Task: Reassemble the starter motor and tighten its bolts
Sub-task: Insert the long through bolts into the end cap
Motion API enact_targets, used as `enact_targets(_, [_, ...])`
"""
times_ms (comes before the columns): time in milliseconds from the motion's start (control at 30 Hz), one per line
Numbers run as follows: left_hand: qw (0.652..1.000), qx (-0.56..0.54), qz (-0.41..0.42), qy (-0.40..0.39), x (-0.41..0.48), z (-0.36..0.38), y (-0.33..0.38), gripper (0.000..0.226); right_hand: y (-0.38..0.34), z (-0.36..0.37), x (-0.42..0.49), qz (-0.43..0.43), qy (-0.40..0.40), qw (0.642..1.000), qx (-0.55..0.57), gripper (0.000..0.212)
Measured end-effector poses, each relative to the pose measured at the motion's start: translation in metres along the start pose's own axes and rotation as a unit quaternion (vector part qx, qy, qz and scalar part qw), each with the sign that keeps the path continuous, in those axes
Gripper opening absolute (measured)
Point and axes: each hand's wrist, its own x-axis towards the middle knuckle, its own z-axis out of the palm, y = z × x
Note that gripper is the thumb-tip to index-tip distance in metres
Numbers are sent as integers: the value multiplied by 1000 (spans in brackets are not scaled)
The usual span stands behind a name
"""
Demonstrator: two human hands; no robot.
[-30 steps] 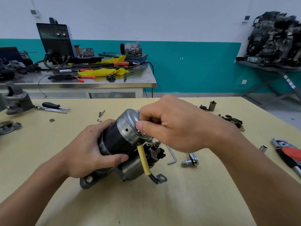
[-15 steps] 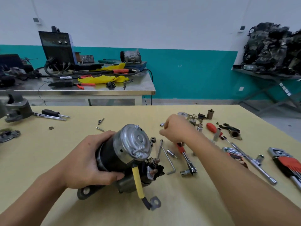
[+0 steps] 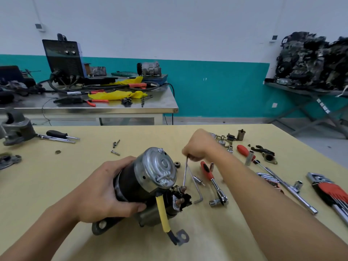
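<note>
On the yellow worktop (image 3: 56, 185), head view, front centre: starter motor (image 3: 131, 187), one item, tilted with its silver end cap (image 3: 158, 166) raised toward the camera and its mounting ear low against the board. Its yellow-sleeved cable (image 3: 162, 213) hangs from the terminal end, lug down. Left hand (image 3: 105, 189): grip wrapped round the black motor body, thumb under, unchanged from both earlier frames. Right hand (image 3: 197, 146): grip pinching the upper end of a thin metal rod (image 3: 185, 172), which slants down to a tip just beside the copper terminal studs; whether it touches them cannot be told. A second ago this hand was at the end cap; half a second ago it reached out over the loose parts while the rod lay flat beside the Allen key (image 3: 197, 189). Allen key, one, lying right of the motor. Red-handled ratchet (image 3: 212, 178), one, just beyond it. Small gear (image 3: 177, 164), one, behind the end cap. Red hex-key set (image 3: 331, 193), far right edge.
</note>
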Motion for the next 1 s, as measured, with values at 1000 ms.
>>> enact_targets(1000, [1000,0,-11,13,2,3,5,49,-12,-44,-98,-415,360,747,373,19])
